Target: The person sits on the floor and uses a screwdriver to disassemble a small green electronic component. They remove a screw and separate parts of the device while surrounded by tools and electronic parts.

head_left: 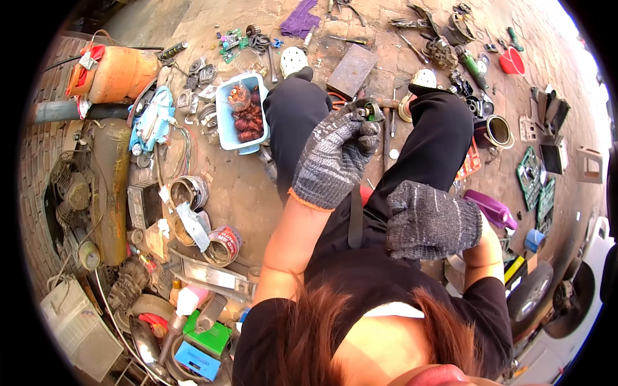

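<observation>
My left hand (331,157), in a grey knit glove with an orange cuff, is raised between my knees with its fingers closed on a small metal part (369,112) with green and dark bits. My right hand (431,219), in a matching glove, is curled at my right thigh, palm side down; whatever it may hold is hidden. Beyond my left hand lie a hammer (389,103) and a flat metal plate (353,69) on the ground.
A blue tub (227,128) of copper coils sits left of my knee. An orange cylinder (122,76), tins (183,193) and machine parts crowd the left. Socket cases (529,178), a red bowl (512,63) and a wheel (529,289) lie at the right.
</observation>
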Motion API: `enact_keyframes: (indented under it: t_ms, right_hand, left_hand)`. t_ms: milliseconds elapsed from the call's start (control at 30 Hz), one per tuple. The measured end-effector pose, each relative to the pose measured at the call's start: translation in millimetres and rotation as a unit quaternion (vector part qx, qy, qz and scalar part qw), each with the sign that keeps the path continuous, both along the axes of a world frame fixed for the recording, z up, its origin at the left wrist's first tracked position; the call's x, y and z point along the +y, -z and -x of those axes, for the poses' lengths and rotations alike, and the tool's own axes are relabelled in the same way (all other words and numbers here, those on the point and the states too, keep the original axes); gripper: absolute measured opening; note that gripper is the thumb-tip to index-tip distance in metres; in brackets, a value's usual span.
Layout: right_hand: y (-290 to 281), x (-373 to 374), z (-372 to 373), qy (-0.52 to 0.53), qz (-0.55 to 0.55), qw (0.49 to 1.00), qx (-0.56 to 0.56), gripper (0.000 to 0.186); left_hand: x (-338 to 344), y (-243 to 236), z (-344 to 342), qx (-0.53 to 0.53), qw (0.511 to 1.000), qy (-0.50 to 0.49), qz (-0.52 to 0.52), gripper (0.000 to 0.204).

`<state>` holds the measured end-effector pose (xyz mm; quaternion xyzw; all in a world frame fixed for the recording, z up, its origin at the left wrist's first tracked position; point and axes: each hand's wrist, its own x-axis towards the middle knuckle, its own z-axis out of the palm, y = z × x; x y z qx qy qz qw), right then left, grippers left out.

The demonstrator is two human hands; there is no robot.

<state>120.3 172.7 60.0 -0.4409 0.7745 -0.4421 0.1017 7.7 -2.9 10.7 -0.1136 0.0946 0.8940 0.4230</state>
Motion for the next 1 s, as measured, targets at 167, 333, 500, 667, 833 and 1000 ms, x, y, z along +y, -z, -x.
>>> enact_keyframes:
  t_ms: [167, 333, 500, 667, 833, 1000]
  right_hand:
    - [-25.4, 1.3, 15.8, 0.138, 0.238, 0.961, 0.002, 0.017]
    - [-45.2, 29.8, 47.5, 0.521, 0.140, 0.837, 0.094, 0.047]
    - [14.5, 61.9, 59.4, 0.418, -0.241, 0.860, 0.167, 0.023]
    - [5.0, 32.7, 57.1, 0.254, -0.060, 0.935, 0.239, 0.020]
    - [-20.1, 31.8, 21.7, 0.376, 0.113, 0.902, 0.181, 0.021]
    - [4.5, 57.3, 57.6, 0.511, -0.064, 0.840, 0.173, 0.017]
  left_hand:
    - [2.2, -13.8, -0.5, 0.222, 0.928, -0.104, 0.279, 0.020]
    - [14.9, -25.3, -7.7, 0.346, 0.867, -0.085, 0.347, 0.015]
    - [10.2, -15.2, 11.9, 0.338, 0.918, -0.018, 0.204, 0.024]
    - [-1.0, 0.6, 49.1, 0.389, 0.896, -0.085, 0.197, 0.028]
    - [21.6, -1.2, -2.1, 0.458, 0.804, -0.048, 0.376, 0.023]
    - [18.3, -9.1, -1.9, 0.421, 0.884, 0.026, 0.204, 0.026]
